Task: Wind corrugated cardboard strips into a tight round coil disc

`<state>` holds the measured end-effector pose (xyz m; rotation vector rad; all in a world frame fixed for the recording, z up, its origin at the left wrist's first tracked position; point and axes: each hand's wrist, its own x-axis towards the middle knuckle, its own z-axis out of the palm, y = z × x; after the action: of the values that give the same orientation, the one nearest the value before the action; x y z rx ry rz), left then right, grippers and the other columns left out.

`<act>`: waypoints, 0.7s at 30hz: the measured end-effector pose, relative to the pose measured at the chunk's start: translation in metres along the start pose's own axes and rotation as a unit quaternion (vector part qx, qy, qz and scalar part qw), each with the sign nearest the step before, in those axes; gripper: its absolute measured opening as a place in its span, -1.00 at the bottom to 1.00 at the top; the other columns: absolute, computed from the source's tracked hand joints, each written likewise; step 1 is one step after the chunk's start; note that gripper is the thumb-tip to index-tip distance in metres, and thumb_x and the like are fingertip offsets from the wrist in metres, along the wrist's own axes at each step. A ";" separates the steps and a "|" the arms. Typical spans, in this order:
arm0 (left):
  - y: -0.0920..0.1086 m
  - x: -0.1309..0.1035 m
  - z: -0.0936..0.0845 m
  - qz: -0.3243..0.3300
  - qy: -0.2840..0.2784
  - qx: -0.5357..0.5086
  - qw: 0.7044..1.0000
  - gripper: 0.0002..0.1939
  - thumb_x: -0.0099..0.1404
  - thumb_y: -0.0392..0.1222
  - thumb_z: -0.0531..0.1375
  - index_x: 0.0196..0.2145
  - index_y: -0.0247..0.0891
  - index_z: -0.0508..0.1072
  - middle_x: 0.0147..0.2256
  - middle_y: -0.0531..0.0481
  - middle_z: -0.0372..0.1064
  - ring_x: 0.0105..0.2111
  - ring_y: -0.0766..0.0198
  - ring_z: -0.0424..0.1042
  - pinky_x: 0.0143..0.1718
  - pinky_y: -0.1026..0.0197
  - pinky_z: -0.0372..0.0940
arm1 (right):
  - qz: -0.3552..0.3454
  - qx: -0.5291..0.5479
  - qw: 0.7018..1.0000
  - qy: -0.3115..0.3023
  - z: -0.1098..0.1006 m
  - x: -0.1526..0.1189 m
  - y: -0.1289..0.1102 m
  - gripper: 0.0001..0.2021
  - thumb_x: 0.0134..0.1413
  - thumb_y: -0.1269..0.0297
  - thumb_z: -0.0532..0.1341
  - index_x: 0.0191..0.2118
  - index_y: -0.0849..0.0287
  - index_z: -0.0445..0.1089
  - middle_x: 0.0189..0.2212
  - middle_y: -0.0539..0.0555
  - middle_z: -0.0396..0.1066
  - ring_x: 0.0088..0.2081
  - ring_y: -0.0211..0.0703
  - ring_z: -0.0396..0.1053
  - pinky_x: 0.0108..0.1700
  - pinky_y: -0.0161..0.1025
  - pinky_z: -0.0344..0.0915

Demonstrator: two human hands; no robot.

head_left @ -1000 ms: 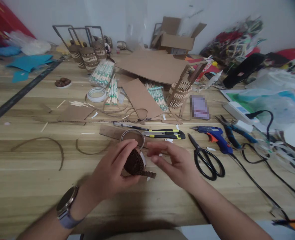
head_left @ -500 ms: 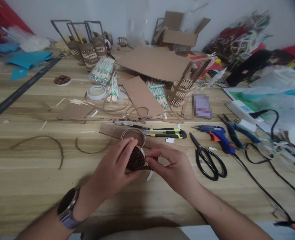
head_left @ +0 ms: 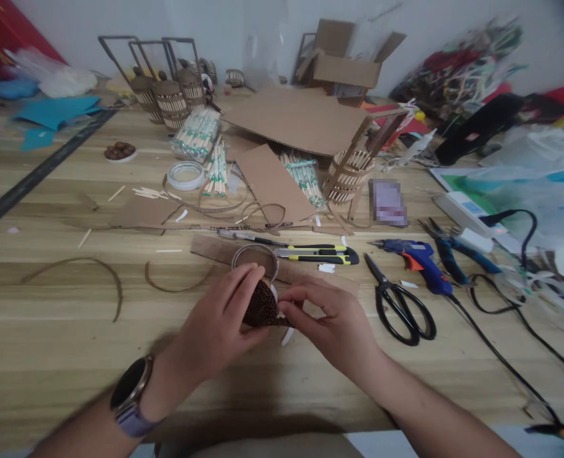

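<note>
A dark brown round coil of corrugated cardboard (head_left: 259, 306) is held in my left hand (head_left: 218, 315), fingers over its far side and thumb beneath. My right hand (head_left: 332, 321) pinches at the coil's right edge, thumb against index finger. From the coil a short brown cardboard strip (head_left: 284, 322) runs under that thumb. A bit of white tape (head_left: 275, 293) shows between the coil and the right fingertips. Just beyond the hands stands a thin ring (head_left: 235, 258), partly hidden by the left fingers. A white paper scrap (head_left: 287, 336) lies below the strip.
Beyond the hands lie a yellow-black utility knife (head_left: 323, 254) and a pen (head_left: 248, 238). On the right are black scissors (head_left: 399, 302), a blue glue gun (head_left: 418, 257) with its cord, and pliers (head_left: 458, 254). Cardboard sheets (head_left: 296, 121) and wrapped sticks (head_left: 196, 133) lie farther back.
Both hands hold almost the same pose at the coil. The whole view has shifted very slightly; nothing was taken up or let go.
</note>
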<state>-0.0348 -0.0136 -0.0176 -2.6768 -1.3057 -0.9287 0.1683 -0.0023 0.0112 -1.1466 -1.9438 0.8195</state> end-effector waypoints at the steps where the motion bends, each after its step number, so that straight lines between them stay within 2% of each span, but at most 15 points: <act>1: 0.000 0.000 0.000 0.000 -0.001 -0.001 1.000 -0.47 0.39 -0.15 0.14 0.21 -0.48 0.16 0.06 -0.42 0.33 0.09 -0.09 0.38 0.10 -0.02 0.39 | -0.001 -0.003 1.000 0.000 0.000 0.000 0.000 -0.87 0.17 0.44 0.24 -0.36 0.12 0.51 -0.45 0.00 0.51 -0.40 -0.19 0.45 -0.35 -0.29 0.32; 11: 0.000 -0.001 0.001 -0.014 -0.004 -0.017 1.000 -0.42 0.37 -0.13 0.16 0.24 -0.41 0.12 0.07 -0.40 0.32 0.08 -0.11 0.39 0.08 -0.06 0.41 | -0.059 -0.059 0.996 0.016 0.003 -0.002 0.003 -0.84 0.27 0.40 0.18 -0.32 0.14 0.48 -0.41 0.03 0.52 -0.37 -0.17 0.46 -0.32 -0.26 0.33; 21: 0.001 -0.002 0.002 -0.014 -0.005 -0.020 1.000 -0.44 0.39 -0.11 0.15 0.23 -0.43 0.12 0.07 -0.39 0.33 0.08 -0.08 0.40 0.08 -0.03 0.42 | -0.119 -0.137 0.983 0.030 0.007 -0.003 0.003 -0.80 0.32 0.42 0.10 -0.32 0.15 0.42 -0.43 0.03 0.51 -0.38 -0.17 0.44 -0.28 -0.21 0.29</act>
<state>-0.0339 -0.0146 -0.0200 -2.7021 -1.3431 -0.9562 0.1647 -0.0051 0.0037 -1.0507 -2.1389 0.3960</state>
